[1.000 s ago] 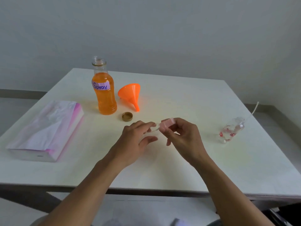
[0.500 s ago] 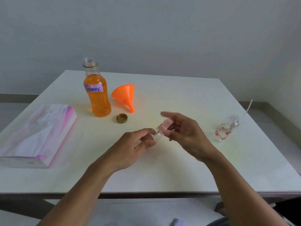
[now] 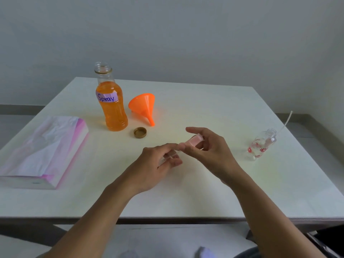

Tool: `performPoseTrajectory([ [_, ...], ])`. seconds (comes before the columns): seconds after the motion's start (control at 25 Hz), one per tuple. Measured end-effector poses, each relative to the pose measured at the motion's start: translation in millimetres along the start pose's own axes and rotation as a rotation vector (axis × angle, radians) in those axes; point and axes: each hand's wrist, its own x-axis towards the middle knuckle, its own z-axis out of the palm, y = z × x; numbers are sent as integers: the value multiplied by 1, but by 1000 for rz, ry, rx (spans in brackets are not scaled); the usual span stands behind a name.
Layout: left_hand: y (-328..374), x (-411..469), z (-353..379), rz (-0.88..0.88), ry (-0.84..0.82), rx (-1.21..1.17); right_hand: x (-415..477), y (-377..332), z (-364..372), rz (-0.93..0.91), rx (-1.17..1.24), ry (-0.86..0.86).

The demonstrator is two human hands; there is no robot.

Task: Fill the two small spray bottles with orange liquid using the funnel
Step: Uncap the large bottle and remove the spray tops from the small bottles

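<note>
Head view. Table (image 3: 204, 183): pale, square top against a plain grey wall, with its near edge low in the picture. Big bottle (image 3: 111, 107): clear plastic, upright at far left of centre, mouth uncapped, orange liquid up to its shoulder, and a paper label that reads "Spray." Funnel (image 3: 143, 107): orange, on its side just right of the big bottle and apart from it, with the wide mouth to the far left and the spout to the near right. Cap (image 3: 140, 132): gold, lying inner face up on the table, near to both the big bottle and the funnel spout. Tissue pack (image 3: 42, 151): pink and white soft pack, flat at the left edge, well apart from the rest. Flowered bottle (image 3: 260, 148): small, clear, with red flower prints, lying on its side at the right, its open neck toward the far right and no liquid seen inside. Tube (image 3: 286, 121): thin, white, running on from that neck to the far right. Pink-capped bottle (image 3: 195, 141): small, clear, held tilted above the table centre between both hands, with its body mostly hidden. Left hand (image 3: 154, 164): fingers curled narrowly round the clear body. Right hand (image 3: 210, 153): thumb and fingers pinch the pink cap, forefinger stretched out above it.
</note>
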Motion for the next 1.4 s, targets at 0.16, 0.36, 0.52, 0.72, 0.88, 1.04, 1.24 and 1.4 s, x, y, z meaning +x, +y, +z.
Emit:
performPoseTrajectory([
  [0.16, -3, 0, -1, -30, -27, -4, 3, 7, -21, 31, -27, 5],
  [0.36, -3, -1, -1, -24, -18, 27, -3, 1, -30, 9, 170, -122],
  [0.52, -3, -2, 2, -21, -28, 86, -10, -8, -11, 21, -149, -47],
  [0.72, -6, 0, 0, -30, -55, 70, -13, -12, -21, -40, -193, -98],
  [0.88, -7, 1, 0, -33, -91, 37, -16, -8, -31, -107, -225, -135],
  [1.04, -7, 0, 0, -46, -89, 37, -19, -8, -37, -173, -169, -197],
  [1.24, -5, -1, 3, -29, -59, 45, -17, -13, -26, 13, -206, -100],
  [1.4, -7, 1, 3, -36, -63, 53, -16, -8, -20, -24, -254, -105],
])
